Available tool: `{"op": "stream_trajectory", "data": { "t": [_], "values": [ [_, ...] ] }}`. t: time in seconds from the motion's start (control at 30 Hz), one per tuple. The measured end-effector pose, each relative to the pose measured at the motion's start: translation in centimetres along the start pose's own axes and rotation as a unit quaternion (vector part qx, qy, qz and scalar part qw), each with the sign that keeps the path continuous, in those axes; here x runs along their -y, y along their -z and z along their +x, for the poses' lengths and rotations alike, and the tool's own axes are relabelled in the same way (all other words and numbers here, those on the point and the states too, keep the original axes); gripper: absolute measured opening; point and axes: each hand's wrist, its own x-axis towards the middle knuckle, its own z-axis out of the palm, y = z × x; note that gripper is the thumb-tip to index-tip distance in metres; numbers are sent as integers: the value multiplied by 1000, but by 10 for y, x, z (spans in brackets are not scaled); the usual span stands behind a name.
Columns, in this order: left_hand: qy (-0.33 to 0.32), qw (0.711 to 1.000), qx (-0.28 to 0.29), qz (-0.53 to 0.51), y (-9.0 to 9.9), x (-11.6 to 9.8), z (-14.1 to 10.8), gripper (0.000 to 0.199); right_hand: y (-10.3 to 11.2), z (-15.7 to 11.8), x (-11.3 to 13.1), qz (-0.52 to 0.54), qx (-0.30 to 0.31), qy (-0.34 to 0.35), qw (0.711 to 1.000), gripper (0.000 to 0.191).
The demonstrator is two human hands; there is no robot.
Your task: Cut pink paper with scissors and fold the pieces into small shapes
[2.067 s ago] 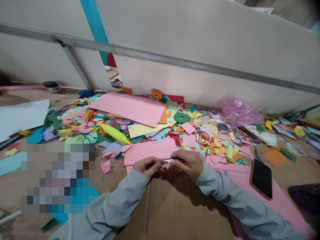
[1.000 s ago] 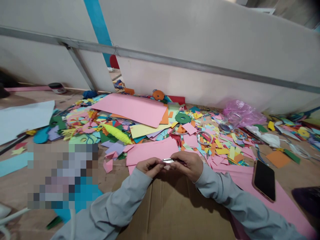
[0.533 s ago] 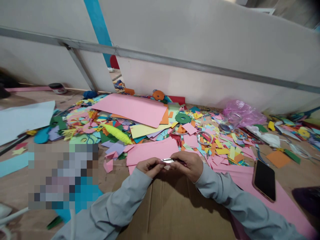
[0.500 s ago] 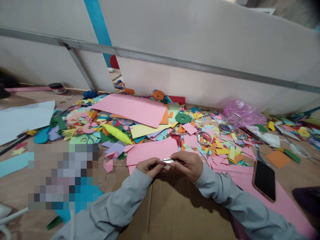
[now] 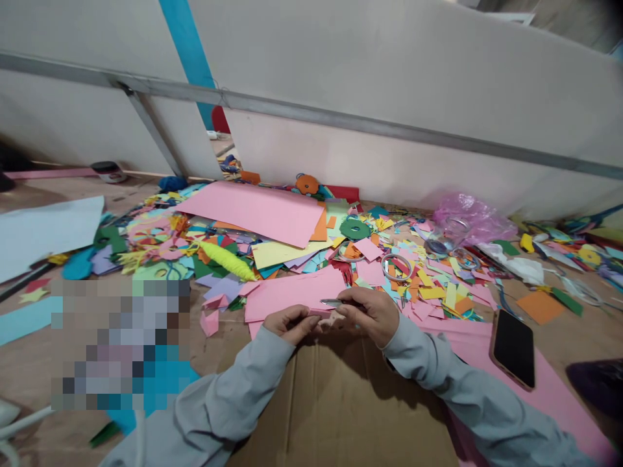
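Observation:
My left hand (image 5: 289, 323) is closed, its thumb and fingers pinching a small piece of pink paper (image 5: 331, 320). In my right hand (image 5: 374, 314) is a small tool with a pointed silver blade (image 5: 329, 302); its handle is hidden by the fingers, so I cannot tell its exact kind. The blade points left, just above the pink piece and slightly apart from my left fingertips. Both hands are over the far edge of a brown cardboard sheet (image 5: 321, 408). Right behind them lie larger pink paper sheets (image 5: 292, 292).
Coloured paper scraps (image 5: 433, 279) spread along the white panel (image 5: 341, 143). A phone (image 5: 513, 350) rests on pink paper at right. Beyond are a tape roll (image 5: 396, 277), a pink plastic bag (image 5: 470, 217), yellow yarn (image 5: 226, 259) and a lidded jar (image 5: 109, 172).
The silver blade has lifted off the pink piece and now shows as a separate point above it. My right hand has shifted slightly right and up, while my left hand has barely moved.

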Motion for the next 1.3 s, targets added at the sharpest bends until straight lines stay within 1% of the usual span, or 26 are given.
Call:
{"op": "stream_trajectory", "data": {
  "t": [0.13, 0.17, 0.37, 0.57, 0.83, 1.07, 1.17, 1.3],
  "values": [
    [-56, 997, -25, 38, 2, 2, 2, 18, 3, -1, -2, -2, 11, 1, 1000, 26],
    [-61, 997, -27, 45, 2, 2, 3, 18, 4, -2, -2, -3, 13, -1, 1000, 26],
    [-42, 998, -26, 28, 3, 2, 2, 19, 3, -2, -2, -1, 20, 5, 1000, 27],
    [-44, 999, -22, 1, 1, 0, 1, 15, 2, -3, -3, -3, 21, 12, 1000, 28],
    [-22, 1000, -6, -7, -1, -5, -2, 20, 1, -4, -2, -7, 29, 19, 999, 27],
    [-10, 1000, -18, -1, -1, -5, -2, 24, 3, -4, 0, -6, 37, 15, 999, 26],
    [-19, 1000, -20, 5, -2, -4, -3, 24, 3, -3, 0, -2, 39, 17, 999, 26],
    [-11, 1000, -11, -5, -3, -7, -4, 20, 3, -3, 2, -1, 30, 20, 999, 25]
  ]
}}
